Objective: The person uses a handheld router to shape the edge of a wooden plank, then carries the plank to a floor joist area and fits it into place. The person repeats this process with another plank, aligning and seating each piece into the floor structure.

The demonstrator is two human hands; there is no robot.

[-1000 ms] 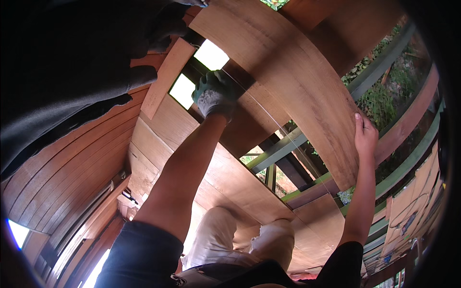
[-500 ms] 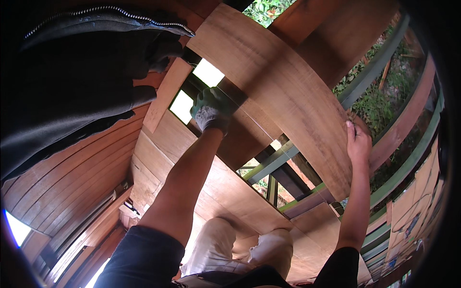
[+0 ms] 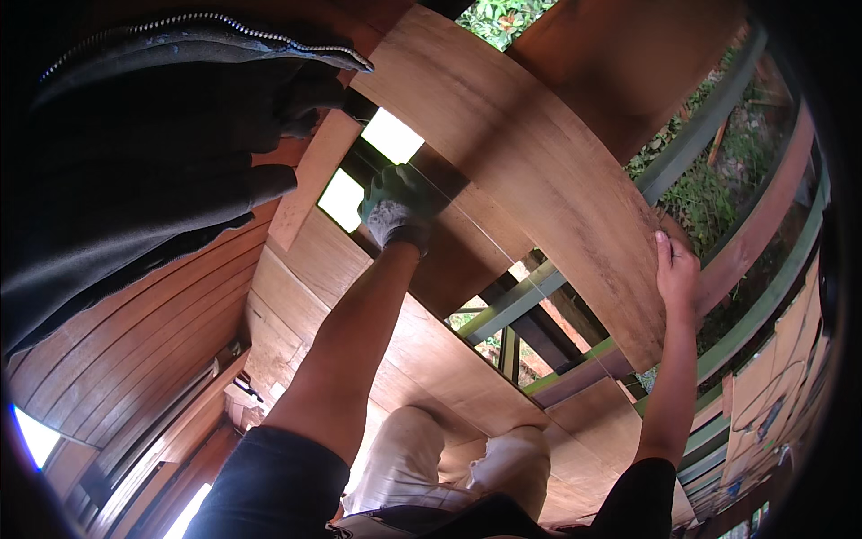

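A wide, long brown wooden board [image 3: 530, 171] slants from the upper left to the lower right over an open floor frame. Its right end edge is gripped by my bare right hand [image 3: 678, 271], with the thumb on top and the other fingers mostly hidden. My left hand [image 3: 395, 211], in a grey and green glove, is over the gap beside the board's near edge. Its fingers look curled, but what they hold, if anything, is hidden. A thin pale line [image 3: 485, 235] runs alongside the board across the gap.
Green and reddish joists [image 3: 512, 303] cross the gap, with plants [image 3: 700, 193] below. Laid floorboards [image 3: 449, 364] extend under my knees. Dark zippered cloth [image 3: 162, 153] hangs at upper left before a plank wall [image 3: 153, 287]. Another dark brown board [image 3: 628, 72] lies beyond.
The long board's right end and my right hand have shifted slightly to the right and down. My left hand stays nearly in place.
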